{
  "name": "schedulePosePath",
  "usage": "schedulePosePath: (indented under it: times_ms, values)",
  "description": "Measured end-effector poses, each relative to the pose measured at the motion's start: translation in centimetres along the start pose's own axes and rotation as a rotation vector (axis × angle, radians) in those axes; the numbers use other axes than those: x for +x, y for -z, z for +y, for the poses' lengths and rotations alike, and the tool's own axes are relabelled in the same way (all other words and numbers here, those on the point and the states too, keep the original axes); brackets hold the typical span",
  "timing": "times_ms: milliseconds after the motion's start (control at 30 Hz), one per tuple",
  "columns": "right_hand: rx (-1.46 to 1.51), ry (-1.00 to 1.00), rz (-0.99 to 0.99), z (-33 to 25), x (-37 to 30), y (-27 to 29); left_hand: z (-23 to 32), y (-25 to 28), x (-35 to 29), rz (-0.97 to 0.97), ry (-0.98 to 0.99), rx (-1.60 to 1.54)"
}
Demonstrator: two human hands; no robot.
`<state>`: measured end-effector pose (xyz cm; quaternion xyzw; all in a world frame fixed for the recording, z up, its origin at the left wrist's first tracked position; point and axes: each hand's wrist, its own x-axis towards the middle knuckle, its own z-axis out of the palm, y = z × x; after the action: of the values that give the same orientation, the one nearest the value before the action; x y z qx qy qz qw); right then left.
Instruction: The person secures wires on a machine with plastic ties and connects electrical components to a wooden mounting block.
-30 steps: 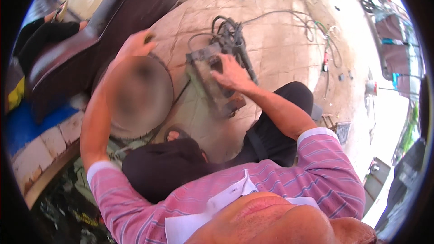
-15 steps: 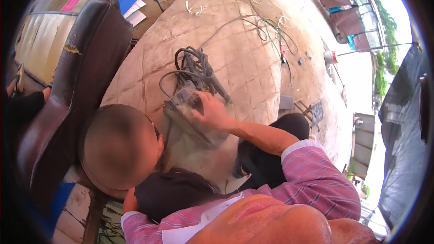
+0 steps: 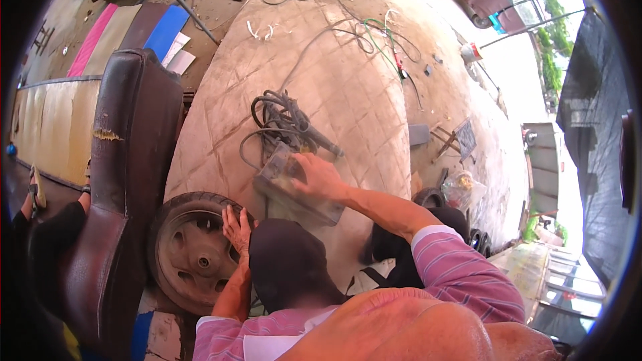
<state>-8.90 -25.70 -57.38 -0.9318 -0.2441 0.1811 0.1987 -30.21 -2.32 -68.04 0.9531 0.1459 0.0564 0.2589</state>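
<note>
A wheel (image 3: 187, 251) with a dusty cast rim and black tyre stands at the left, beside my knee. My left hand (image 3: 235, 228) lies on the tyre's right side, fingers stretched out. To the right, my right hand (image 3: 322, 178) reaches over a dusty grey box (image 3: 294, 194). Its fingers curl around something dark at the box's upper part, too blurred to make out. Coiled black cable (image 3: 274, 113) with a thick dark handle-like piece (image 3: 324, 142) lies just beyond the box.
A dark, torn padded seat (image 3: 127, 140) stands along the left. Thin cords (image 3: 361, 33) cross the pale tiled floor ahead. At right are a small stool (image 3: 458, 142), a grey block (image 3: 418, 135) and a clear plastic bag (image 3: 463, 188). Another person's legs (image 3: 57, 227) show at far left.
The view has shifted, bringing my left hand on the tyre into plain sight; it was mostly hidden before. My right hand stays at the grey box, which appears slightly turned.
</note>
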Motion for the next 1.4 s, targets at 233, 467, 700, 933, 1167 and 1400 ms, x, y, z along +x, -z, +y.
schedulePosePath:
  times_ms: [233, 467, 700, 933, 1167, 1400]
  values:
    - [0.041, 0.008, 0.048, -0.2, -0.3, 0.1, 0.8, 0.5, 0.2, -0.039, 0.046, -0.016]
    - [0.035, -0.009, 0.028, 1.3, -1.4, -0.5, 2.3, 0.7, -0.1, -0.012, 0.030, 0.043]
    - [0.107, 0.087, -0.007, 1.8, -0.9, -1.6, 2.0, 1.1, -1.1, 0.052, -0.018, 0.146]
    - [0.236, 0.062, -0.074, 3.8, -2.0, -0.3, 5.8, 0.9, -5.5, -0.115, 0.154, 0.131]
    - [0.322, 0.088, -0.287, 10.3, -0.7, 1.2, 7.9, 0.2, -10.7, -0.090, 0.114, 0.185]
    - [0.381, -0.057, -0.239, 17.5, 2.9, 3.0, 6.9, -2.6, -11.1, 0.003, 0.155, 0.284]
